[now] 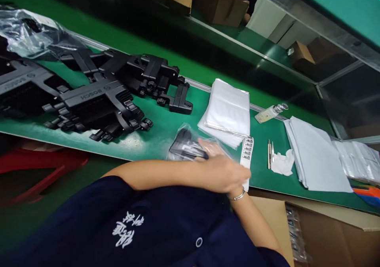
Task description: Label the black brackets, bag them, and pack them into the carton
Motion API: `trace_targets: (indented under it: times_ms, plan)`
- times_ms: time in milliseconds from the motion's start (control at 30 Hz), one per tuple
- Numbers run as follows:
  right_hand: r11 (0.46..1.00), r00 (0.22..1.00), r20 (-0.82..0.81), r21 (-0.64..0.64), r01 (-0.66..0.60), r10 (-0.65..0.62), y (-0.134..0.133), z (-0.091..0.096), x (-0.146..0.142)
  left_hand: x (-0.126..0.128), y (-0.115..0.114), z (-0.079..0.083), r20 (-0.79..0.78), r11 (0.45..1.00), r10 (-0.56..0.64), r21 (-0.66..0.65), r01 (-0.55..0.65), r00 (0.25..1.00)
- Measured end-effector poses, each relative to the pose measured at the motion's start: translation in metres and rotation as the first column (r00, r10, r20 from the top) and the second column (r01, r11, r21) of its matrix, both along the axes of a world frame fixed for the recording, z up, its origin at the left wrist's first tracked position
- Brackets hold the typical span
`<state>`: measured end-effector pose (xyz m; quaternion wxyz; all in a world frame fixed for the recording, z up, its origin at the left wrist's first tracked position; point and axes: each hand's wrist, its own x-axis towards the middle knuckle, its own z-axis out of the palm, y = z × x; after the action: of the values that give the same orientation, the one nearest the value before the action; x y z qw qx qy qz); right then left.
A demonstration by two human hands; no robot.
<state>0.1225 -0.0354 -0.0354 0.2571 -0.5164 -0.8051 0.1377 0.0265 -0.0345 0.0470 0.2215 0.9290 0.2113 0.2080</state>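
A clear plastic bag (185,142) with a black plastic part inside lies at the bench's front edge. My right hand (211,147) is closed on its right side; much of that hand is hidden behind my left. Crossing over my right wrist, my left hand (227,172) has its fingers curled, slightly blurred, beside a white strip of printed labels (247,150). Whatever those fingertips hold is hidden. Just beyond my hands lies a stack of clear plastic bags (228,106).
Several black Bosch-marked plastic frames (95,96) pile up on the left of the green bench. To the right are a small bottle (268,113), thin pen-like tools (269,154), crumpled white paper (283,163) and folded white sheets (317,156). A cardboard box (332,235) stands below.
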Motion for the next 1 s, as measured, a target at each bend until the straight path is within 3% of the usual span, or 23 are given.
trace_targets:
  times_ms: [67,167,233,300,367,467,533,567,600,633,667,700,767,800,833,933,1000]
  plan:
    - [0.997,0.997,0.034,0.014,-0.071,0.07,0.001,0.009,-0.004,0.007,-0.004,0.005,0.056,0.992,-0.119,-0.033,0.121,0.991]
    - [0.971,0.963,0.174,0.082,-0.223,0.206,0.0,0.034,0.006,-0.02,0.008,0.016,0.222,0.974,-0.152,-0.13,0.184,0.963]
    - [0.937,0.926,0.262,0.15,-0.317,0.271,-0.004,0.053,0.017,-0.053,0.027,0.02,0.251,0.981,-0.028,-0.18,0.075,0.968]
    - [0.9,0.891,0.324,0.194,-0.39,0.317,-0.009,0.068,0.022,-0.08,0.047,0.017,0.06,0.968,0.078,-0.242,-0.061,0.995]
    - [0.871,0.864,0.332,0.187,-0.454,0.379,-0.01,0.077,0.023,-0.092,0.063,0.008,-0.152,0.928,-0.065,-0.372,0.004,0.986]
    - [0.828,0.832,0.224,0.141,-0.543,0.507,-0.003,0.084,0.034,-0.088,0.069,-0.016,-0.078,0.797,-0.271,-0.578,0.178,0.96]
    - [0.905,0.923,0.022,0.185,-0.382,0.385,0.001,0.088,0.057,-0.083,0.066,-0.029,0.063,0.719,-0.146,-0.678,0.149,0.987]
    - [0.957,0.966,-0.123,0.211,-0.199,0.227,0.002,0.09,0.071,-0.081,0.064,-0.034,0.111,0.695,-0.01,-0.713,0.087,0.994]
    - [0.974,0.957,-0.289,0.222,0.048,0.019,0.001,0.092,0.086,-0.079,0.063,-0.036,0.139,0.677,0.138,-0.736,0.009,0.981]
    - [0.939,0.888,-0.438,0.225,0.26,-0.141,-0.001,0.094,0.098,-0.077,0.062,-0.036,0.154,0.664,0.259,-0.745,-0.06,0.954]
    - [0.892,0.818,-0.527,0.223,0.393,-0.229,-0.005,0.096,0.107,-0.074,0.063,-0.035,0.159,0.665,0.336,-0.738,-0.115,0.928]
    - [0.881,0.815,-0.535,0.249,0.403,-0.221,-0.01,0.098,0.111,-0.069,0.063,-0.033,0.151,0.681,0.373,-0.715,-0.159,0.916]
    - [0.933,0.936,-0.349,0.319,0.169,-0.05,-0.021,0.101,0.106,-0.054,0.063,-0.027,0.067,0.74,0.35,-0.632,-0.231,0.935]
    - [0.949,0.977,-0.209,0.314,0.029,0.039,-0.025,0.103,0.099,-0.045,0.06,-0.023,0.001,0.779,0.312,-0.573,-0.255,0.95]
    - [0.96,0.993,-0.105,0.279,-0.029,0.06,-0.027,0.104,0.093,-0.035,0.056,-0.021,-0.064,0.825,0.266,-0.502,-0.261,0.962]
    - [0.992,0.998,0.002,0.11,-0.058,0.058,-0.026,0.106,0.096,-0.01,0.04,-0.016,-0.127,0.972,0.06,-0.219,-0.087,0.99]
    - [0.986,0.985,-0.057,-0.015,-0.165,0.164,-0.031,0.104,0.118,0.002,0.035,-0.014,-0.073,0.991,-0.128,0.025,0.13,0.989]
